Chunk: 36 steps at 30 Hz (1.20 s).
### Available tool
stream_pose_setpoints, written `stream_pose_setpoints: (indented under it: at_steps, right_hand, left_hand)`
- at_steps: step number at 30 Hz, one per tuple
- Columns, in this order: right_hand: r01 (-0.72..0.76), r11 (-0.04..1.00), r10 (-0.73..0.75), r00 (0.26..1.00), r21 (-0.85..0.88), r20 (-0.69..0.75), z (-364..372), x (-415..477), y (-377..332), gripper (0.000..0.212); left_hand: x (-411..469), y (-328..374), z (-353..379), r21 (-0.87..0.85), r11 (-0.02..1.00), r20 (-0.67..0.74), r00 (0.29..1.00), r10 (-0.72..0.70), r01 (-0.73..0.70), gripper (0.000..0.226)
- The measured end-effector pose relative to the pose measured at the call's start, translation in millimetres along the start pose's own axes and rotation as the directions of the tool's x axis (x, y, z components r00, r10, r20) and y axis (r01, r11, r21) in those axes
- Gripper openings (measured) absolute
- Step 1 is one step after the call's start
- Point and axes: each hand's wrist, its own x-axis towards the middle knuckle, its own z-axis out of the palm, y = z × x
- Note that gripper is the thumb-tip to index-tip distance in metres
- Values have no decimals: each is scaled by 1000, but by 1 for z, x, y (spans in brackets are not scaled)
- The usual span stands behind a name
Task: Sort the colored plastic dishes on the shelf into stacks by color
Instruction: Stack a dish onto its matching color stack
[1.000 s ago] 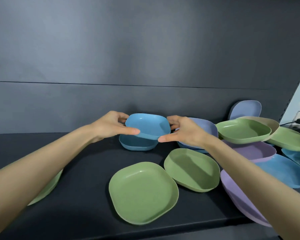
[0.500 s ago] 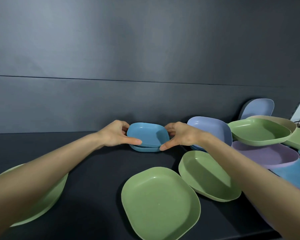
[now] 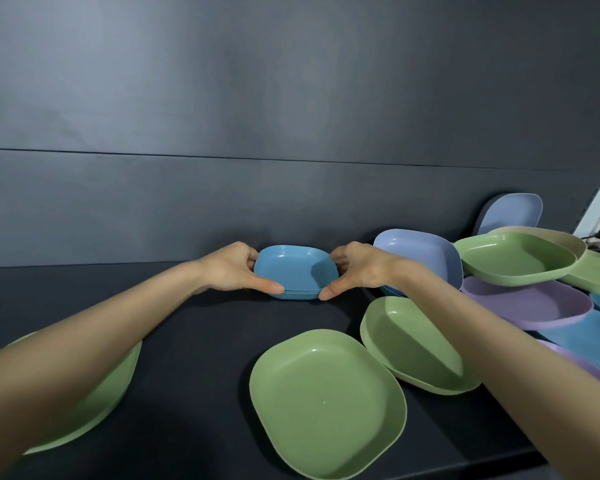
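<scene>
Curling round opposite sides of the blue dish stack (image 3: pixel 293 271), the fingers and thumbs of the left hand (image 3: pixel 231 270) and right hand (image 3: pixel 359 271) clamp its rims. It sits on the shelf (image 3: pixel 194 341) near the back edge, about mid-width. A green dish (image 3: pixel 326 403) lies by the front edge; mixed dishes (image 3: pixel 523 303) pile at the right end.

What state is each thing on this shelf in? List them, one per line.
blue stack: nested, resting on the shelf, gripped at both sides
left hand: grips the stack's left edge
right hand: grips the stack's right edge
front green plate: flat, unstacked
green dish beside it: tilted, unstacked
pile at right: mixed colours, unsorted
periwinkle plate: leaning on the back wall
</scene>
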Motion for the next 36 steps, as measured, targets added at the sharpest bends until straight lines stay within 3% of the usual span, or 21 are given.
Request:
stream_pose_setpoints:
  at_steps: [3, 9, 11, 15, 21, 28, 36]
  right_hand:
    - [-11, 998, 8, 999, -64, -40, -2, -8, -8, 95]
    - [41, 991, -68, 973, -125, -220, -13, -32, -2, 65]
    - [29, 985, -76, 958, -173, -275, -22, -44, 6, 62]
    - [-51, 968, -48, 924, -247, -378, -48, -73, 30, 53]
    - [-148, 960, 14, 873, -238, -487, -91, -121, 77, 57]
    - [-192, 959, 56, 850, -208, -524, -127, -172, 152, 59]
    - [-107, 972, 5, 900, -209, -436, -140, -185, 221, 62]
  left_hand:
    - [-1, 6, -7, 182, 983, -18, 1000, -23, 26, 66]
    - [-10, 26, -15, 532, 847, -116, 991, 69, 4, 58]
    - [-8, 41, -15, 541, 840, -166, 973, 159, -45, 49]
    - [1, 80, -7, 519, 838, -167, 942, 291, -167, 54]
    - [13, 138, 37, 607, 732, -110, 879, 464, -310, 57]
    - [34, 192, 113, 487, 790, -69, 886, 459, -372, 57]
    - [50, 227, 185, 389, 886, -62, 952, 300, -253, 59]
